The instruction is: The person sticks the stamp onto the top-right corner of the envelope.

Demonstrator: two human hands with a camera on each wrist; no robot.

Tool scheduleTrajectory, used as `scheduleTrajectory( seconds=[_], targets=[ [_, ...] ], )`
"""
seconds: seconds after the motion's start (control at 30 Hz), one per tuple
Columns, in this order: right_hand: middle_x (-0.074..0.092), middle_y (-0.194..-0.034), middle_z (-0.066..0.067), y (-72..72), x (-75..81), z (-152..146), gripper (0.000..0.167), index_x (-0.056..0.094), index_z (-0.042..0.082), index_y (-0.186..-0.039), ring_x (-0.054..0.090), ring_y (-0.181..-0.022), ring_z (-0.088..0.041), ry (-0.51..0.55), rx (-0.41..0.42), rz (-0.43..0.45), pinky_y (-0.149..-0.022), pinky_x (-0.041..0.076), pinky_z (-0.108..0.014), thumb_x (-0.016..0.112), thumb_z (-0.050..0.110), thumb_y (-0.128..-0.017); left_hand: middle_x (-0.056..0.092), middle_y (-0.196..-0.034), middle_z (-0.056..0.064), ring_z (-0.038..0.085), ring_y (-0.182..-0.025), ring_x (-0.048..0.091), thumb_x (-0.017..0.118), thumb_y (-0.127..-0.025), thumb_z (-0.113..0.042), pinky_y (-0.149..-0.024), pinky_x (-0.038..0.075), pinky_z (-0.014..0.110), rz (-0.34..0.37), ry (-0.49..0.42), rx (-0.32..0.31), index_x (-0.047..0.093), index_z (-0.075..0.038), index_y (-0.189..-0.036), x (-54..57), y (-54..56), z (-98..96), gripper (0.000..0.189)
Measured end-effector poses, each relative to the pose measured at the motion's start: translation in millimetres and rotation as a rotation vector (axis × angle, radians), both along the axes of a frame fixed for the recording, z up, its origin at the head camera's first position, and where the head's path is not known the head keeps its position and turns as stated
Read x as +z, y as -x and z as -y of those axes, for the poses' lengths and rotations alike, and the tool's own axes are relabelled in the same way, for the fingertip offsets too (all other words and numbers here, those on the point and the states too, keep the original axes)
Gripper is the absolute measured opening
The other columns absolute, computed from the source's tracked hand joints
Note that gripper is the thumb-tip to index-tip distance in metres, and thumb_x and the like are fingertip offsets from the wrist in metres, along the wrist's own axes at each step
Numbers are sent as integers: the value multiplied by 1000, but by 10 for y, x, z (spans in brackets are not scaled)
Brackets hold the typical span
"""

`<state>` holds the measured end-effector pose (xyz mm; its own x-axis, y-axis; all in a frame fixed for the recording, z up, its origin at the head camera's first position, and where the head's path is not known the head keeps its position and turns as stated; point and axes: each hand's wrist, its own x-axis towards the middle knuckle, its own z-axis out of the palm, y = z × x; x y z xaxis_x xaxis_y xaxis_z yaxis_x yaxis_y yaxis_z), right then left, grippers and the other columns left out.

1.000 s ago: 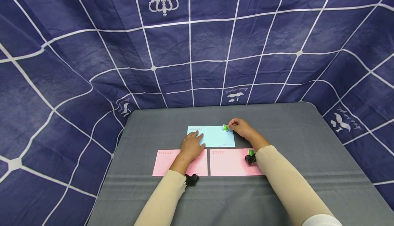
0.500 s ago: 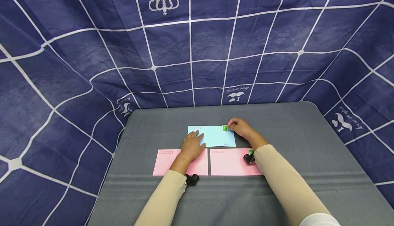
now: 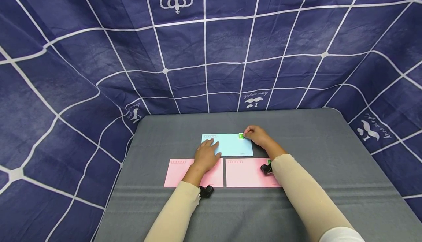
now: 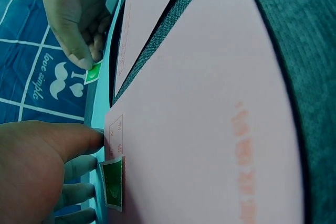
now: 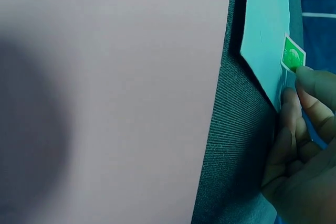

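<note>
A pale blue envelope [image 3: 230, 146] lies flat at the back of the group. My left hand [image 3: 206, 156] rests on its left part, fingers spread and straight. At the envelope's top right corner, my right hand [image 3: 257, 135] pinches a small green stamp [image 5: 293, 55] by its edge, between thumb and finger. The stamp looks slightly raised from the paper in the right wrist view. Below lie two pink envelopes, the left one [image 3: 176, 174] partly under my left wrist and the right one [image 3: 245, 174] partly under my right forearm.
Each pink envelope carries a green stamp at its top right: one stamp [image 4: 113, 184] by my left thumb, the other [image 3: 269, 161] partly covered by a wrist camera [image 3: 265, 169]. A grey cloth table [image 3: 316, 136] meets a blue checked curtain [image 3: 224, 44] at the back and sides.
The stamp in my right hand has shifted slightly left over the blue envelope's corner. My left hand stays in place. The head view has tilted a little.
</note>
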<state>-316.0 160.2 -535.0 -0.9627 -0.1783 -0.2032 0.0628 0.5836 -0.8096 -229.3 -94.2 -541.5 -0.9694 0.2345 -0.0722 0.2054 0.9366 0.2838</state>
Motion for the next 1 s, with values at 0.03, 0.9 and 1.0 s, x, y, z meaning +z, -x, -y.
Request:
scheduleTrajectory(
  seconds=[0.03,0.9,1.0],
  targets=[
    [61,-86,-1,4,-1,5,12,66,4,-98,54,-80,-14,-7,-4,1,-75,42,-26,67,15,-95,44,-159,10,32,-149,38,59,-100,-38,-121,33,51,0,-1,1,52,-17,-149,5,0,-1,53],
    [62,-86,-3,26,-32,33,11,66,5,-96,56,-81,-18,-99,-12,-34,-74,42,-27,66,17,-95,42,-161,10,32,-150,36,57,-102,-38,-122,32,51,17,-5,1,50,-17,-151,66,-31,-9,53],
    [62,-86,-4,25,-42,36,12,66,5,-95,56,-82,-19,-115,-9,-52,-74,42,-27,65,17,-95,41,-161,9,32,-151,35,56,-102,-39,-122,31,51,23,0,1,49,-18,-151,62,-26,-10,54]
  ],
)
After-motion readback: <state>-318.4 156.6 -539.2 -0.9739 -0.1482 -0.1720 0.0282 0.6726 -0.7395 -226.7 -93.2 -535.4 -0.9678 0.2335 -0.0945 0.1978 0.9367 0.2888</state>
